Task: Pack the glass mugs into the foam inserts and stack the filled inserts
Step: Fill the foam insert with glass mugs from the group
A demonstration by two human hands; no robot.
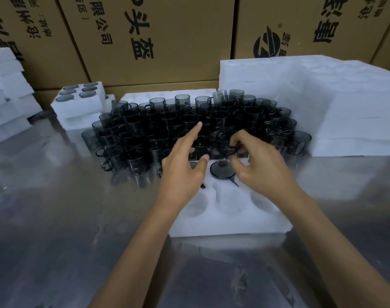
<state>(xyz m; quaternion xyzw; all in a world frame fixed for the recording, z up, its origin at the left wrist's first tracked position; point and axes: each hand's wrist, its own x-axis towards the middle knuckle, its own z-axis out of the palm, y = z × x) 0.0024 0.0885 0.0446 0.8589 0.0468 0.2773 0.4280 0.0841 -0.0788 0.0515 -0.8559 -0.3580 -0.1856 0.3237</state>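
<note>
Steel table [56, 218]: mug [222, 170] just beside right hand [259, 172]

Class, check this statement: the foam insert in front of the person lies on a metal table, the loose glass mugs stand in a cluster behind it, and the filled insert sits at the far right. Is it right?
One detail is wrong. The head view shows the filled insert, mugs seated in its holes, at the far left, not the far right. The rest holds: the foam insert lies on the metal table, and the loose glass mugs cluster behind it.
</note>
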